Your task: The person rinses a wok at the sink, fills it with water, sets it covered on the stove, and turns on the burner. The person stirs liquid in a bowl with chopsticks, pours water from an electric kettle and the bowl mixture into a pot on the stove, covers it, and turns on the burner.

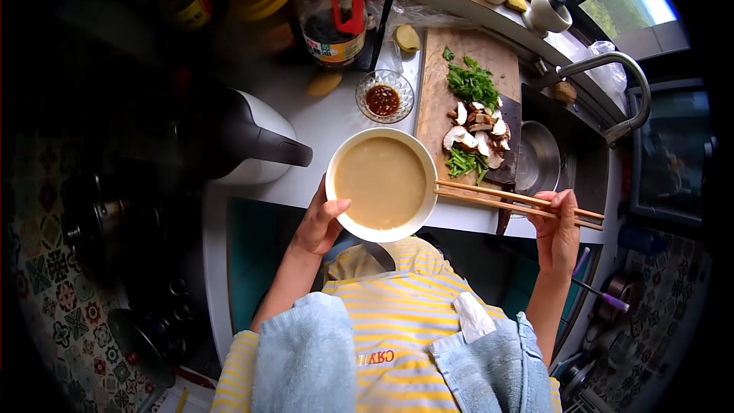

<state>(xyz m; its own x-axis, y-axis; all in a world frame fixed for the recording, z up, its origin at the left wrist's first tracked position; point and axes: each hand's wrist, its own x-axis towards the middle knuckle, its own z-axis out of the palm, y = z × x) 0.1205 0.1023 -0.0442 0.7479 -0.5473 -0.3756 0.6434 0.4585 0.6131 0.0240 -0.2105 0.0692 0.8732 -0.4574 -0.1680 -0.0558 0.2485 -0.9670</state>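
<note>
My left hand (321, 222) grips a white bowl (333, 210) by its left side, thumb over the rim, holding it in front of my body at the counter's edge. Pale tan liquid (380, 182) fills much of the bowl. In my right hand (558, 233) is a pair of wooden chopsticks (497, 200), pointing left, their tips by the bowl's right rim. Behind them lies a wooden cutting board (436, 92) with chopped green leaves (472, 82), sliced mushrooms (480, 134) and cut green stems (465, 162). A dark knife blade (511, 138) rests along the board's right side.
A small glass dish (384, 97) of dark sauce stands behind the bowl. To the left is a white appliance with a dark handle (279, 149). A large bottle (330, 15) stands at the back. On the right are a metal basin (537, 157) and a curved faucet (638, 80).
</note>
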